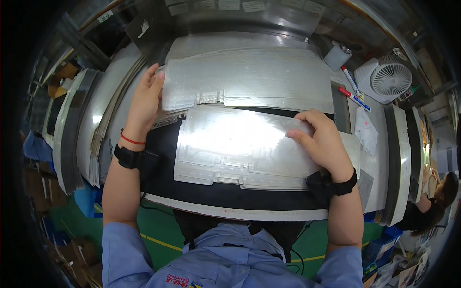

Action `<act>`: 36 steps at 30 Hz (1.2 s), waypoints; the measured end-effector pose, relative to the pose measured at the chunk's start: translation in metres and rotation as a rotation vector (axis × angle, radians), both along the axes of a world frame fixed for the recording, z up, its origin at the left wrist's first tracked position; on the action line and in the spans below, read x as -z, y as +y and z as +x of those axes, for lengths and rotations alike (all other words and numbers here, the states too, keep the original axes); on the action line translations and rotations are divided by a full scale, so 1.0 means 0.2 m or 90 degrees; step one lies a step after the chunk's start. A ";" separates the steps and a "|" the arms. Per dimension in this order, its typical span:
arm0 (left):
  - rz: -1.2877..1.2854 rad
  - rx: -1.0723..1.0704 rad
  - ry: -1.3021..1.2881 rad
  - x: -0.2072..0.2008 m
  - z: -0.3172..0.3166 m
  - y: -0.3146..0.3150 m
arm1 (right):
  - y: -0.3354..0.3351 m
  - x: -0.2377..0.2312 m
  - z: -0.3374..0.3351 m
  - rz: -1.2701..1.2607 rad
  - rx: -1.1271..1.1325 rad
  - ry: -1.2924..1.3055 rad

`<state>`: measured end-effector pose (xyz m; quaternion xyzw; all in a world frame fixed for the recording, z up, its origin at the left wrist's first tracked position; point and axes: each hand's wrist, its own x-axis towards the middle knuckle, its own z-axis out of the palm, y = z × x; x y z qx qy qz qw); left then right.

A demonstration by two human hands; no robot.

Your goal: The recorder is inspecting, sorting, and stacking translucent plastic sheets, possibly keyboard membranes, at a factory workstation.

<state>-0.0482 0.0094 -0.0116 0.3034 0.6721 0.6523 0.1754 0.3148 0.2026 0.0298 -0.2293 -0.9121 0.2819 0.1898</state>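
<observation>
Near metal sheets (240, 151) lie overlapped on a black mat (158, 180) atop the bench (240, 215), before a taller rear stack (254, 77). Right hand (329, 144) at their far right: grip part-open, thumb on top face, fingers at far edge; cannot tell if pinching. Left hand (144, 101) at rear stack's left edge, grip half-curled, hold unclear. White fan (391, 79) far right.

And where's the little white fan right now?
In the head view, the white fan is at the upper right, just right of the two markers, farther up and right than the right hand.
</observation>
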 end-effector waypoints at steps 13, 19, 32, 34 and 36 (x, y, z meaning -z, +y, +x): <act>-0.157 0.357 0.012 -0.16 0.21 -0.05 | -0.01 -0.01 -0.01 -0.010 0.044 0.078; -0.080 0.316 0.026 -0.13 0.22 -0.05 | 0.00 0.02 -0.02 0.014 0.033 0.115; -0.099 0.259 0.100 -0.13 0.25 -0.03 | 0.02 0.03 -0.01 0.016 0.022 0.114; -0.058 0.262 0.031 -0.19 0.31 -0.03 | 0.03 0.04 -0.01 0.035 0.016 0.145; -0.091 0.296 -0.003 -0.24 0.32 -0.05 | 0.03 0.04 -0.01 -0.032 0.040 0.140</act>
